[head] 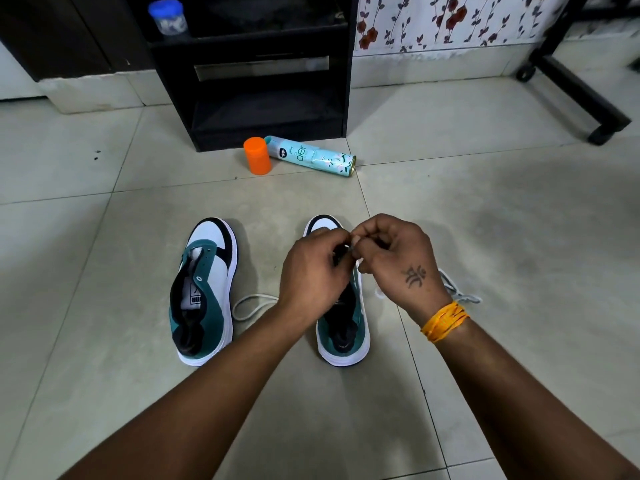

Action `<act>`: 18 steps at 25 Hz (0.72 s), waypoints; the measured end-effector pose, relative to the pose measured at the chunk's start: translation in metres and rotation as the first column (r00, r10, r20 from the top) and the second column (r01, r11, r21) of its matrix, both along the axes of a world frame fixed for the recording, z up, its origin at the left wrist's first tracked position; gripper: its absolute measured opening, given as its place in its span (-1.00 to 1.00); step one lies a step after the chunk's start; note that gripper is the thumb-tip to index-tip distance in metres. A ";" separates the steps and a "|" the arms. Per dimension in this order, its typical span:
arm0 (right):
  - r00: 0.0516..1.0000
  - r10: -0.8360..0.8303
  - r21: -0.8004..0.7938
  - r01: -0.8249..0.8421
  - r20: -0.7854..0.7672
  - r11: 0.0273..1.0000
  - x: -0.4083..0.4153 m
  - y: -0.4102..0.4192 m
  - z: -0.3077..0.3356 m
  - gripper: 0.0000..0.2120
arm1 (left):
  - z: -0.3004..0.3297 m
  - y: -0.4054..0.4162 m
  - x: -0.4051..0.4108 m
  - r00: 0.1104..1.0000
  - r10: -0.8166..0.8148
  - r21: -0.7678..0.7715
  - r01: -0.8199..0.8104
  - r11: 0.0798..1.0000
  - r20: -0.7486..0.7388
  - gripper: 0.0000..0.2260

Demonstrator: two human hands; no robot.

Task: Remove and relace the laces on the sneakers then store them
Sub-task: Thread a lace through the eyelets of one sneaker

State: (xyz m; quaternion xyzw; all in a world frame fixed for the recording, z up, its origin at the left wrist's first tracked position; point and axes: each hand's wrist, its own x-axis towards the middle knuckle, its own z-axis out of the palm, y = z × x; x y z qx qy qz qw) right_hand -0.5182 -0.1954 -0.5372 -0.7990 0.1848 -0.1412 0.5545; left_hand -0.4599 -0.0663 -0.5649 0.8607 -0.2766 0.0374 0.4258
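The word "aer" runs in teal letters along a pale blue spray can (313, 156) lying on its side on the floor; a small round dark badge near the can's top is too small to read. A white label on the tongue of the left sneaker (204, 292) carries dark lettering, partly hidden and not legible. The back of the right hand (398, 261) bears a dark tattooed sign in a script that cannot be made out with certainty.

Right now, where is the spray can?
In the head view the spray can lies on its side on the floor, beyond the sneakers, beside the orange cap and before the black cabinet.
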 end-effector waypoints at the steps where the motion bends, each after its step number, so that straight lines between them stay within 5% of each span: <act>1: 1.000 -0.021 0.036 0.021 0.008 0.999 0.000 -0.001 0.002 -0.84 | 0.001 0.002 0.001 1.000 0.008 -0.053 -0.009 0.999 -0.024 -0.95; 4: 1.000 -0.010 0.090 0.010 0.009 0.996 -0.001 -0.006 0.001 -0.81 | 0.011 0.010 0.001 0.988 0.036 -0.214 -0.068 0.974 -0.151 -0.89; 10: 0.957 0.290 -0.102 -0.288 0.012 0.952 0.010 0.007 -0.010 -0.88 | 0.020 0.024 0.003 0.978 -0.010 -0.383 -0.072 0.921 -0.208 -0.91; 18: 0.989 -0.006 -0.481 -0.066 -0.146 0.874 0.007 -0.007 -0.031 -0.87 | 0.019 0.037 0.015 0.936 0.047 -0.396 -0.192 0.898 -0.348 -0.90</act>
